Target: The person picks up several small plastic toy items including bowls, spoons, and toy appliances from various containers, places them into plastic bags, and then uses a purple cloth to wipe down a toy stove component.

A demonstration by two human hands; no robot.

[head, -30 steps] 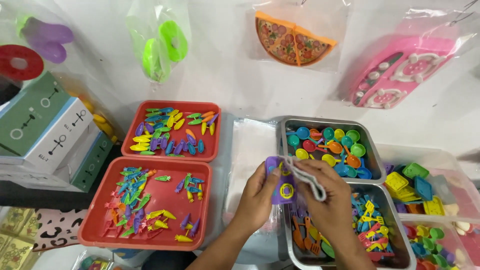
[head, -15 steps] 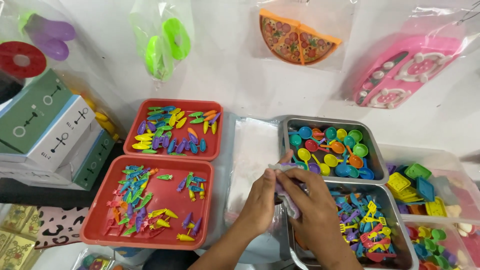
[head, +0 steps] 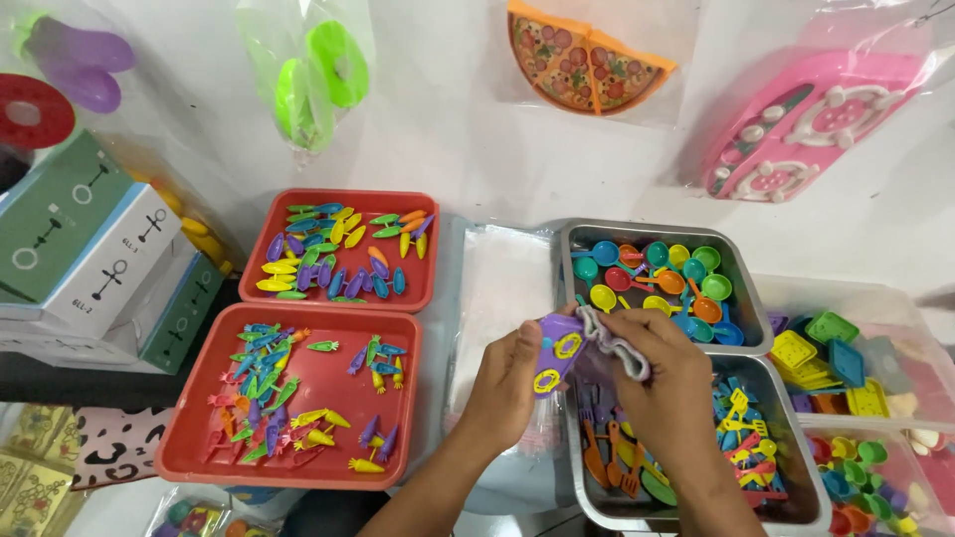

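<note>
Head view, looking down over a sorting table. Nearest the camera, the left hand [head: 512,383] is closed around a purple toy stove [head: 553,350] with yellow ring burners, gripping it by its lower left edge and holding it tilted above the gap between the trays. The right hand [head: 665,383] is curled, its fingers pinching a grey cloth [head: 615,348] against the right side of the stove; the cloth hangs in folds over the knuckles. Judged from this contact, wiping of the piece is under way and not finished, and the stove is not yet set down anywhere.

Directly beneath the hands lies a near metal tray [head: 796,467] of small coloured spatulas and forks. To the left, a near red tray [head: 189,438] carries tiny plastic carrots and similar pieces in mixed colours. Behind it, a far red tray [head: 430,254] holds more of them. Beyond the hands, a far metal tray [head: 741,273] is filled with little coloured pans. A clear bin [head: 895,338] at right contains green, yellow and blue square pieces. Stacked boxes [head: 90,249] stand at left. On the wall hang bagged toys, among them a toy pizza [head: 587,65] and a pink stove top [head: 806,124].
</note>
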